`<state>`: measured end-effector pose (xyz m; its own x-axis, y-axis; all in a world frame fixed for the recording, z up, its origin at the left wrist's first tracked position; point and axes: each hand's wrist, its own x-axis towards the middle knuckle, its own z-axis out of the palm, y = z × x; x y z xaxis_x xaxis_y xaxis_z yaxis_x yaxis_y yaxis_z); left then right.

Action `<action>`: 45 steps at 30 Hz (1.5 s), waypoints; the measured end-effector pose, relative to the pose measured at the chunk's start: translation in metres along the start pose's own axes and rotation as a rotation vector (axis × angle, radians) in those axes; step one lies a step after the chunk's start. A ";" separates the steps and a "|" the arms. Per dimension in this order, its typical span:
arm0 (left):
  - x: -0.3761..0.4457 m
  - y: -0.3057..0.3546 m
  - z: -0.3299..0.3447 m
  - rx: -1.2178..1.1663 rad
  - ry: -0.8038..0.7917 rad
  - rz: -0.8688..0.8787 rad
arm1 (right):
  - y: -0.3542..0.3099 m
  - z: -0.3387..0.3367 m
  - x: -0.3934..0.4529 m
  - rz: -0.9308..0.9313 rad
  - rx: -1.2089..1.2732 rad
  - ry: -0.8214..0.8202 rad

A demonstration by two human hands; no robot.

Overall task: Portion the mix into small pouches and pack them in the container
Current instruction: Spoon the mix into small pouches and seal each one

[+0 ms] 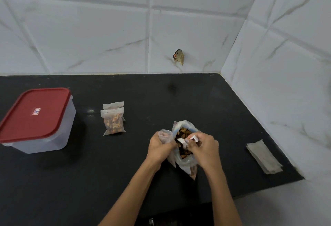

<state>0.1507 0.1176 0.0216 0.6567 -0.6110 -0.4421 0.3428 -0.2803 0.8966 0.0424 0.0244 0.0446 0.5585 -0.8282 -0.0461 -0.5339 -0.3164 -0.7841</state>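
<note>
I see the black bench (107, 163) filling the lower view, and at nine o'clock on it stands the container (53, 136), its red lid (35, 113) on. Near centre, toward five o'clock, the big bag of mix (182, 147) stands open. At three o'clock lies a flat stack of empty pouches (263, 156), well apart from the bag. At ten o'clock from the bag, two filled pouches (113, 121) lie overlapping. My left hand (160, 147) grasps a small open pouch (166, 135) just beside the bag's mouth; my right hand (204, 147) reaches into the bag, fingers curled round a small white scoop (192, 139), as far as I can tell.

I judge the step as scooping for the third pouch. Next I'd need a level lift over the pouch mouth, tipped gently, then sealing. The container must be unlidded before packing.
</note>
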 end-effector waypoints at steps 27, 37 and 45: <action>-0.002 0.001 0.009 -0.011 -0.124 0.062 | 0.010 0.004 0.003 0.572 0.527 0.246; -0.003 0.005 0.004 -0.012 -0.032 -0.030 | 0.015 -0.003 0.005 0.810 1.028 0.143; -0.006 0.002 0.002 0.132 -0.056 0.050 | 0.010 0.009 0.003 0.721 0.881 0.223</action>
<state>0.1467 0.1191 0.0263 0.6310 -0.6661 -0.3977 0.2164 -0.3412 0.9147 0.0444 0.0224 0.0307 0.1332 -0.7762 -0.6163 -0.0062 0.6212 -0.7836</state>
